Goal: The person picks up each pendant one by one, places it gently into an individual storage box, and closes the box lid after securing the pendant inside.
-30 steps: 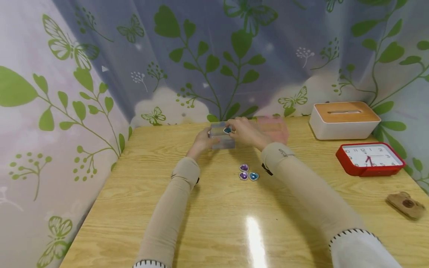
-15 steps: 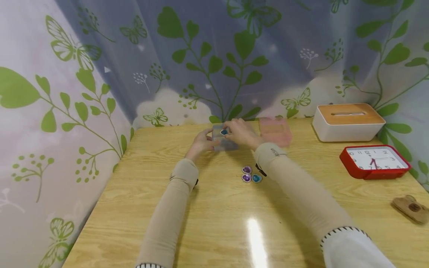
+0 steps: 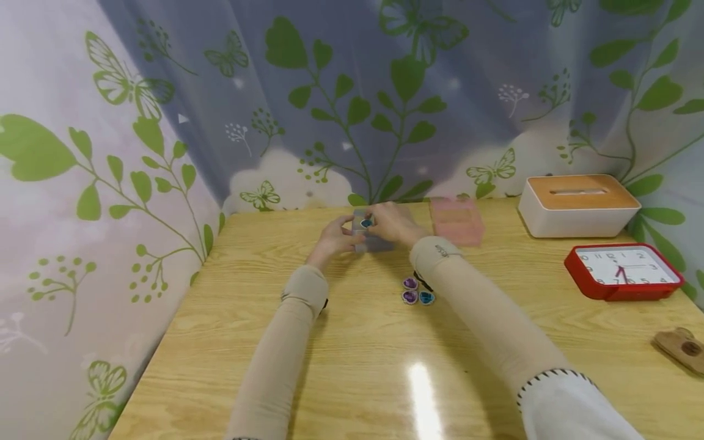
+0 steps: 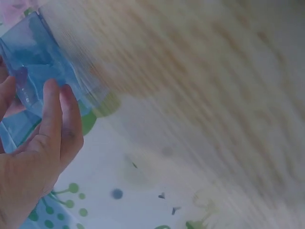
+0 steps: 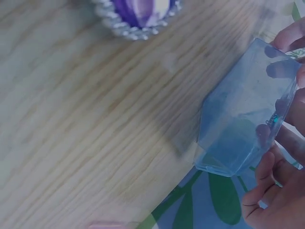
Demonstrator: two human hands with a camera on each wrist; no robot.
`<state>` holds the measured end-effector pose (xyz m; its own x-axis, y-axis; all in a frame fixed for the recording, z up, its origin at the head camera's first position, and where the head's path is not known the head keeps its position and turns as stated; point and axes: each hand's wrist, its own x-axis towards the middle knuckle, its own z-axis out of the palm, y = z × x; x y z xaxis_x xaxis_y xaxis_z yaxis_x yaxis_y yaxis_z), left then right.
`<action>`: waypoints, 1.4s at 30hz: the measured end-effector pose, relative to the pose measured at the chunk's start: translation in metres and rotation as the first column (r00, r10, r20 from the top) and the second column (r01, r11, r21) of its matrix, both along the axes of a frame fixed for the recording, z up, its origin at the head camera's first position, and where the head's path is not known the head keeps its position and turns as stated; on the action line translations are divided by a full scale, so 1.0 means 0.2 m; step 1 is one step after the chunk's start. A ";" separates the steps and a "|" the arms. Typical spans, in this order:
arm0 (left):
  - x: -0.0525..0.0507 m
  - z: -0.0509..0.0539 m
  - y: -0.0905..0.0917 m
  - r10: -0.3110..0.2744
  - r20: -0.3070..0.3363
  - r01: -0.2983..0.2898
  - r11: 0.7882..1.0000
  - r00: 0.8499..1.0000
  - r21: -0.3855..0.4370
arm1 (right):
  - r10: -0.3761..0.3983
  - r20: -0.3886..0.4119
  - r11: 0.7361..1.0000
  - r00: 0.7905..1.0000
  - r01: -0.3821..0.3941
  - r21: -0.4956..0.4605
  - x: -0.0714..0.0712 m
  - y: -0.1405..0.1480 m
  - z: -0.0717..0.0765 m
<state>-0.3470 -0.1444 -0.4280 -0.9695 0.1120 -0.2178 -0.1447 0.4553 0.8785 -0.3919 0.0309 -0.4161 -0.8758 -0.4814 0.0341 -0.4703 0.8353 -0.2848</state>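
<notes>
A translucent blue box stands at the far side of the table, between both hands. My left hand grips its left side, thumb in front and fingers behind. Above the box, my right hand pinches a teal gem with a pale rim. In the right wrist view, fingers show through the clear wall of the box, and the gem is mostly hidden. Nearer on the table lie a purple gem, a second purple gem and a blue gem, close together.
Right of the hands is a translucent pink box. Farther right stand a white tissue box with a wooden lid and a red clock. A brown bear-shaped object lies at the right edge. A patterned curtain hangs behind.
The right hand has shifted left over the blue box with the teal gem, nearer the left hand. The left hand keeps its grip on the box. The head view has drifted slightly.
</notes>
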 end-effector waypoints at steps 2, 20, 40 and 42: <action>0.00 0.00 0.00 -0.002 -0.006 0.002 1.000 1.000 -0.011 | -0.009 -0.006 1.000 1.000 0.010 0.019 -0.01 -0.02 0.00; 0.00 0.03 0.04 -0.017 -0.031 0.012 0.986 0.999 -0.166 | 0.036 -0.013 0.998 0.999 -0.036 -0.042 -0.03 0.05 0.02; 0.00 0.02 0.05 -0.011 -0.007 0.010 0.983 1.000 -0.186 | 0.087 -0.130 0.976 0.988 -0.111 -0.187 0.28 0.49 0.16; 0.01 0.02 0.05 -0.016 -0.018 0.013 0.982 1.000 -0.186 | 0.101 -0.156 0.979 0.983 -0.126 -0.160 0.31 0.52 0.15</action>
<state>-0.3458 -0.1337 -0.4238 -0.9723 0.0852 -0.2178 -0.1212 0.6129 0.7808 -0.3298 0.1359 -0.3867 -0.7954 -0.5535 0.2469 -0.6060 0.7203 -0.3376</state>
